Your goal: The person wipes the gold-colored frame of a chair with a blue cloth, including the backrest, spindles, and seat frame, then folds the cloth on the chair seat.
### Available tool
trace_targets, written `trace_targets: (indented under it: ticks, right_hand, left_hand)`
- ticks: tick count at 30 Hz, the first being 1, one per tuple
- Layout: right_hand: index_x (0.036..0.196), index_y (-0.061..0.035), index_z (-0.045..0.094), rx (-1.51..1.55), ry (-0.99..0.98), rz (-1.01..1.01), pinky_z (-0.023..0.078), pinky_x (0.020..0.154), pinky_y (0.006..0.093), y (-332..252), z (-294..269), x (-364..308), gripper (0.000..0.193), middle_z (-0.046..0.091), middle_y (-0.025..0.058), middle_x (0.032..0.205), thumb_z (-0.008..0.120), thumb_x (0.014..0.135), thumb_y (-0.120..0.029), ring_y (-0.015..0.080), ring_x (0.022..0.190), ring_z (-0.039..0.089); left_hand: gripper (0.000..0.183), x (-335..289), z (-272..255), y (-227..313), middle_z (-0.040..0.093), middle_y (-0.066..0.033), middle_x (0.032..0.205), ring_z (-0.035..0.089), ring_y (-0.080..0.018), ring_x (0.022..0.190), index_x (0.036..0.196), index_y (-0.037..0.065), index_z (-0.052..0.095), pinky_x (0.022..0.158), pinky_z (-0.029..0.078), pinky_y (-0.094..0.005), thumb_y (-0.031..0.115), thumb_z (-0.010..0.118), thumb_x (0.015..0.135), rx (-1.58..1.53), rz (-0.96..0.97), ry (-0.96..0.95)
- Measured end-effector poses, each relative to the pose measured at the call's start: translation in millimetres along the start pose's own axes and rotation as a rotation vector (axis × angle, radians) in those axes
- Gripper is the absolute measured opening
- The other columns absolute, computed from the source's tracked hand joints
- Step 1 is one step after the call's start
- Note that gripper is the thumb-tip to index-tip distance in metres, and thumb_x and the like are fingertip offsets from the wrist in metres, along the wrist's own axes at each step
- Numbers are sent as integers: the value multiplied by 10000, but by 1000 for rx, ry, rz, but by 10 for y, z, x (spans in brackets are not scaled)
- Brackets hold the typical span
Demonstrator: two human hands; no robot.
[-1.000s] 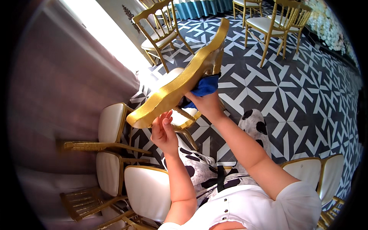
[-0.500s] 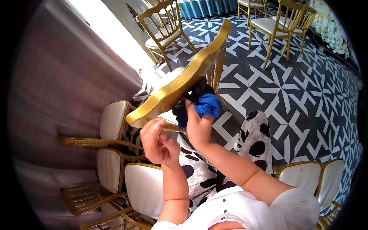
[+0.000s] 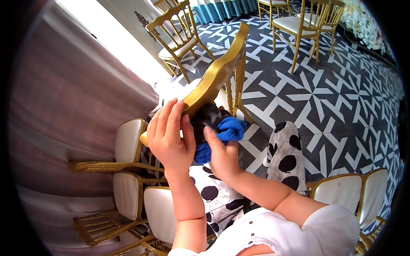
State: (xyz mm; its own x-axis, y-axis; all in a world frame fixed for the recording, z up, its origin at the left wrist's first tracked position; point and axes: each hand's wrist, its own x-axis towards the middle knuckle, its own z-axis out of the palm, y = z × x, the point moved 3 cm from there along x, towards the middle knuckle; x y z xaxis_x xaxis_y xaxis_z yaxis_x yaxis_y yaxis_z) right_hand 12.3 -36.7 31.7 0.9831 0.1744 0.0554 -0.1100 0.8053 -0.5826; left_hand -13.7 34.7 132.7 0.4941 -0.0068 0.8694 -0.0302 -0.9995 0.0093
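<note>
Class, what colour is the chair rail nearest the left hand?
Gold chair rail, clearest in the head view.

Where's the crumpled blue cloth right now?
Near the centre of the head view, the crumpled blue cloth is in the right hand, right of the left hand and just below the wavy gold chair-back rail.

The rail [image 3: 218,70] looks smooth and glossy, like gold paint. The rag [image 3: 232,128] is cloth, its blue part rough and matt. The seat [image 3: 160,213] appears smooth, like leather; the curtain [image 3: 77,111] is cloth.
</note>
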Motion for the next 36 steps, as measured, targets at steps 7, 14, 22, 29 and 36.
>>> trace_targets:
  ticks: [7, 14, 22, 29, 36]
  right_hand:
    - [1103, -2, 597, 480, 85, 526, 586, 802, 383, -325, -129, 357, 194, 674, 105, 1033, 608, 968, -141, 235, 908, 688]
    - [1112, -4, 597, 286, 12, 463, 589, 782, 379, -479, -185, 494, 188, 686, 96, 1008, 585, 975, -133, 225, 870, 698]
    - [1147, -4, 598, 113, 116, 325, 588, 828, 400, -603, -212, 789, 223, 692, 127, 1078, 571, 976, -145, 262, 924, 705]
    - [1154, -10, 618, 163, 57, 433, 567, 889, 395, -600, -554, 1214, 275, 697, 120, 1116, 561, 971, -207, 249, 1014, 685]
    - [1305, -50, 548, -163, -62, -325, 513, 927, 310, -1189, -173, 1329, 410, 622, 74, 1235, 672, 925, -143, 167, 1079, 633]
  left_hand:
    - [259, -23, 46, 28, 701, -119, 1073, 670, -296, 959, 1088, 33, 690, 829, 501, -377, -2, 615, 842, 14, -9, 31]
    - [264, -24, 64, 52, 686, -83, 1064, 650, -275, 935, 1078, 74, 690, 811, 482, -378, 44, 652, 818, 116, -42, 48]
    - [245, -31, 167, 70, 661, -45, 1018, 616, -240, 886, 1063, 107, 697, 789, 456, -367, 104, 682, 819, 196, -94, 79]
    - [208, -59, 188, 67, 657, -41, 1021, 611, -230, 893, 1054, 110, 706, 805, 451, -363, 227, 674, 885, 289, -72, 86]
    - [234, -55, 292, 50, 672, -7, 939, 621, -205, 830, 973, 133, 733, 764, 438, -331, 322, 595, 964, 404, -18, 191]
